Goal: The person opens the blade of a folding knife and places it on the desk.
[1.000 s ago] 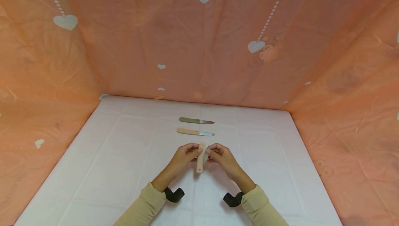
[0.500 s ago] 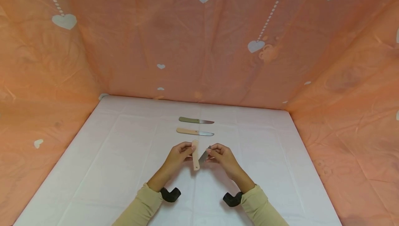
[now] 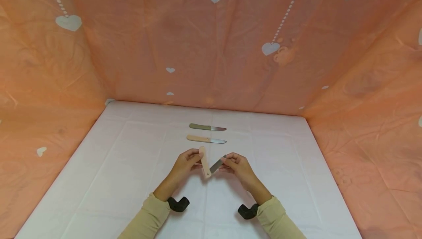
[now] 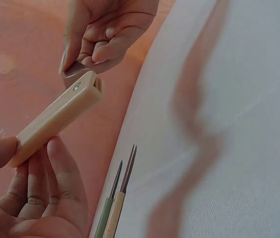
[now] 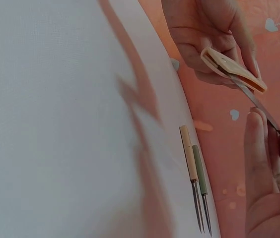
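A folding knife (image 3: 205,164) with a pale peach handle is held above the table, its blade swung partly out so that handle and blade make a V. My left hand (image 3: 184,164) pinches the far end of the handle (image 4: 55,116) between thumb and fingers. With thumb and fingers, my right hand (image 3: 239,165) pinches the grey blade (image 3: 216,165) near its tip. In the right wrist view the slot in the handle (image 5: 237,72) shows, with the blade (image 5: 259,104) coming out at the pivot end.
Beyond the hands, two unfolded knives lie parallel on the white-covered table (image 3: 132,180), blades to the right: a green-handled knife (image 3: 200,127) farther back and a peach-handled knife (image 3: 197,138) nearer. An orange curtain with hearts (image 3: 211,48) encloses the table's back and sides.
The blade has swung away from the handle, from nearly alongside it to a wide V. My left hand has moved left with the handle; the right hand has barely shifted.
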`<state>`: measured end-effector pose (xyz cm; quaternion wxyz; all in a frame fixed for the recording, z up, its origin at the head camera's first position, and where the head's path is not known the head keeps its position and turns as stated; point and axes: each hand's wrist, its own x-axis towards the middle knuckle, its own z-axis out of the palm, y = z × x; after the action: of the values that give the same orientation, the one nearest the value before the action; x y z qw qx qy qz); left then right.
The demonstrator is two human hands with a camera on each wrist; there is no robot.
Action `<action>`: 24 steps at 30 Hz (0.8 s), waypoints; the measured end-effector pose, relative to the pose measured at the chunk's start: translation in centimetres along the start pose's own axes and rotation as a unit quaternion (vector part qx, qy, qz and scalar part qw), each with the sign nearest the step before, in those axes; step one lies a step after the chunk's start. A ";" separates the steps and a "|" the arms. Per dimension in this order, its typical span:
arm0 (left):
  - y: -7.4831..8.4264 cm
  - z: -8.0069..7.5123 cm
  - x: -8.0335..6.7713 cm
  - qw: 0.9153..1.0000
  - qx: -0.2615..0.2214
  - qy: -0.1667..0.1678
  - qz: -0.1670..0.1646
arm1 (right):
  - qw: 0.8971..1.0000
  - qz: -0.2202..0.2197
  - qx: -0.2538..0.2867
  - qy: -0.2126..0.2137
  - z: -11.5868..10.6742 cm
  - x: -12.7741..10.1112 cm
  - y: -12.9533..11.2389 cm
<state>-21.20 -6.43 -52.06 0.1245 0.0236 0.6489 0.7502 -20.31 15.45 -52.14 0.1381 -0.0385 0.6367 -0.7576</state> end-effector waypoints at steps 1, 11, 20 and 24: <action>0.0 -0.1 0.0 1.000 -0.004 0.002 0.000 | 1.000 0.001 0.002 0.001 -0.1 0.0 0.0; -0.1 -0.6 0.0 0.996 -0.086 0.022 -0.003 | 1.000 0.002 0.021 0.012 -0.5 -0.1 -0.2; -0.8 -0.8 0.1 0.989 -0.139 0.050 0.012 | 0.999 0.016 0.038 0.027 -0.7 0.0 0.1; -1.1 -0.8 0.2 0.985 -0.160 0.063 0.016 | 0.997 0.021 0.058 0.037 -0.7 0.1 0.3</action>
<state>-21.40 -7.05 -53.33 0.0733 -0.0332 0.5264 0.8464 -20.53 16.07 -52.56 0.1321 0.0106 0.5970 -0.7912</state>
